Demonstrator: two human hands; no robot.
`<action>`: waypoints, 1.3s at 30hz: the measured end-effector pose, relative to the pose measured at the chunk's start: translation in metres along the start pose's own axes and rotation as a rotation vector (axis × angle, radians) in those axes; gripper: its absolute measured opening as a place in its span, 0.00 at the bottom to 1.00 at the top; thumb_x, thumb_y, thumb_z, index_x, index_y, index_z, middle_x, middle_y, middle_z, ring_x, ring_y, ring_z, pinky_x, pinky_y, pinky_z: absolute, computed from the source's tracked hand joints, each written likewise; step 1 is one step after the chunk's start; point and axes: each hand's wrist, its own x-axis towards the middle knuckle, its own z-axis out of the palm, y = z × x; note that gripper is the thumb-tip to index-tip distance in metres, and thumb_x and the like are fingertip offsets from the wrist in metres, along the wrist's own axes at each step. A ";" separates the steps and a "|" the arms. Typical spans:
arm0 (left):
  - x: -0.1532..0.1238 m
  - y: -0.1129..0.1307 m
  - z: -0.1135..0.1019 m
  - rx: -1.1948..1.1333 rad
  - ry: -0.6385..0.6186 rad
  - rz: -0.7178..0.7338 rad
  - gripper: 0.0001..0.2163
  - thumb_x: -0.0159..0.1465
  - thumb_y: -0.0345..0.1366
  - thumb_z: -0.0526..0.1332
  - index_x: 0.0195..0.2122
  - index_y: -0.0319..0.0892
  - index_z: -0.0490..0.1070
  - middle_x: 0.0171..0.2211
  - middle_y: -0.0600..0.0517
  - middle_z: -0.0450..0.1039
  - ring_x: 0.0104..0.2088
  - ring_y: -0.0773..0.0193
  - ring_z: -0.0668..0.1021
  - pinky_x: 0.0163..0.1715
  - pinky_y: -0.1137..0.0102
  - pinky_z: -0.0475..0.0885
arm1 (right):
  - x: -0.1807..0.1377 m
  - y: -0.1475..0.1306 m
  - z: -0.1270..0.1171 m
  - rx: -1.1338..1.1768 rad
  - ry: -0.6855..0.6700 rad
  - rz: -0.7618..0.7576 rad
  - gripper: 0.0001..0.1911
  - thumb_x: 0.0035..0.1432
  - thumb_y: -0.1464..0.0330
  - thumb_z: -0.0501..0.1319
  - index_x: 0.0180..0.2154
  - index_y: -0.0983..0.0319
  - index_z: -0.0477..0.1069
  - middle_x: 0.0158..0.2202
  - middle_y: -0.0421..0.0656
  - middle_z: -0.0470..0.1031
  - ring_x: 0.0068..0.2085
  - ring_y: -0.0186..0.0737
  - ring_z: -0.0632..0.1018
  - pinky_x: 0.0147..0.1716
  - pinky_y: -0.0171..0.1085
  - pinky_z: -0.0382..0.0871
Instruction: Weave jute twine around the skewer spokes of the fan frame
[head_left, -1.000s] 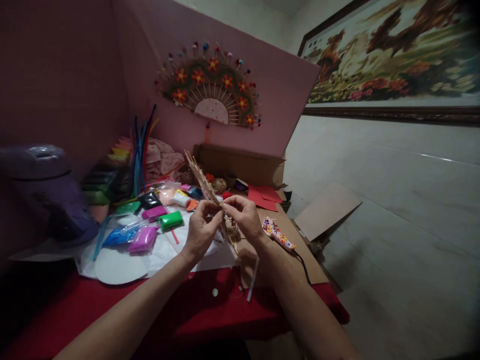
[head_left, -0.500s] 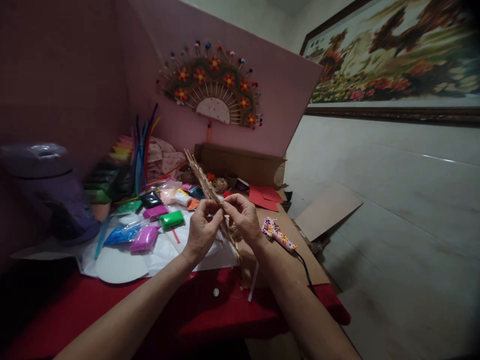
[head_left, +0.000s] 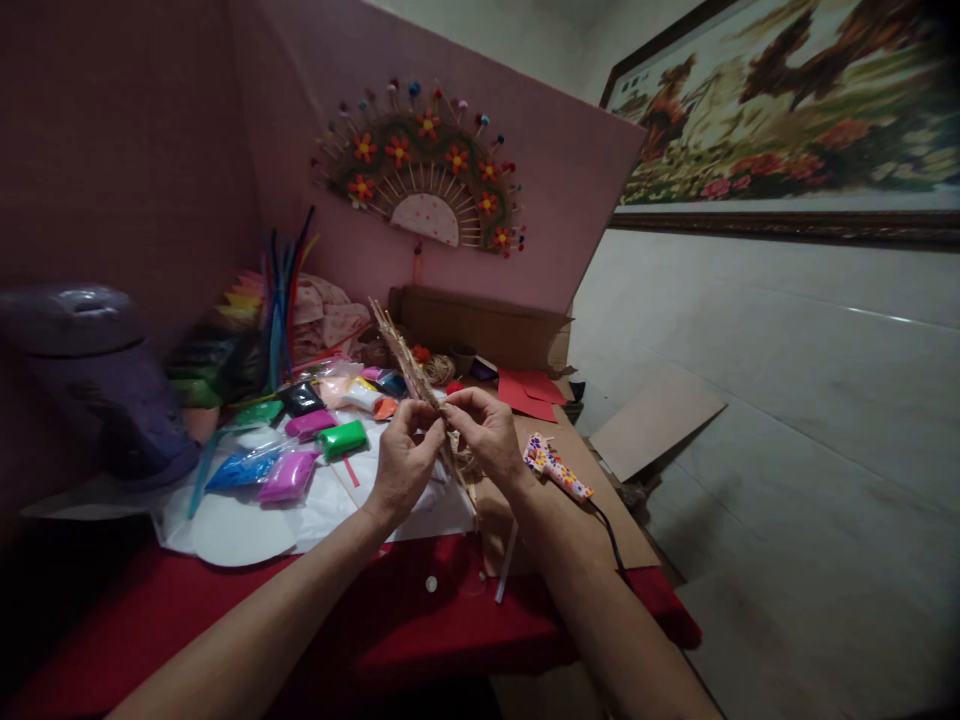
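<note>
A long, narrow bundle of thin sticks [head_left: 407, 362], covered in rough tan material, slants up and away to the left between my hands. My left hand [head_left: 407, 458] pinches it from the left with thumb and fingers. From the right, my right hand [head_left: 489, 440] pinches at the same spot, fingertips nearly touching those of the left. What exactly lies between the fingertips is too small to make out. The bundle's lower end emerges below the hands. Beside my right wrist lies a flower-patterned glue gun [head_left: 556, 468] with a black cord.
Bright clay packets [head_left: 289, 476] lie on white sheeting to the left, near a white disc [head_left: 244, 530]. A purple flask [head_left: 101, 390] stands far left. Cardboard [head_left: 592, 530] and red paper [head_left: 529, 393] lie right. A decorated fan [head_left: 427, 145] hangs on the pink board behind.
</note>
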 end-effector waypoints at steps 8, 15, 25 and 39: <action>0.000 -0.003 0.000 0.023 0.007 0.009 0.07 0.57 0.37 0.62 0.31 0.42 0.64 0.25 0.57 0.66 0.24 0.70 0.70 0.23 0.75 0.65 | 0.002 0.002 0.001 0.017 -0.004 0.002 0.10 0.52 0.61 0.61 0.32 0.61 0.71 0.27 0.39 0.72 0.27 0.33 0.72 0.22 0.31 0.67; 0.000 -0.005 0.000 0.044 0.009 0.020 0.07 0.57 0.37 0.62 0.31 0.42 0.64 0.26 0.57 0.65 0.24 0.70 0.70 0.22 0.76 0.65 | 0.001 -0.001 0.002 0.026 -0.007 0.031 0.09 0.53 0.61 0.60 0.33 0.61 0.69 0.28 0.39 0.71 0.28 0.33 0.71 0.24 0.31 0.66; 0.001 -0.006 -0.001 0.081 0.012 0.045 0.06 0.58 0.35 0.61 0.30 0.42 0.63 0.25 0.58 0.64 0.24 0.71 0.69 0.22 0.76 0.65 | 0.002 0.000 0.002 0.053 -0.024 0.041 0.08 0.53 0.63 0.59 0.33 0.61 0.68 0.27 0.37 0.68 0.26 0.31 0.68 0.23 0.30 0.64; -0.001 -0.005 0.000 0.086 0.006 0.024 0.07 0.58 0.35 0.61 0.29 0.42 0.62 0.25 0.58 0.63 0.24 0.70 0.69 0.22 0.76 0.64 | 0.003 -0.002 -0.003 0.055 0.002 0.031 0.19 0.59 0.53 0.53 0.35 0.62 0.70 0.26 0.39 0.70 0.24 0.30 0.70 0.19 0.29 0.62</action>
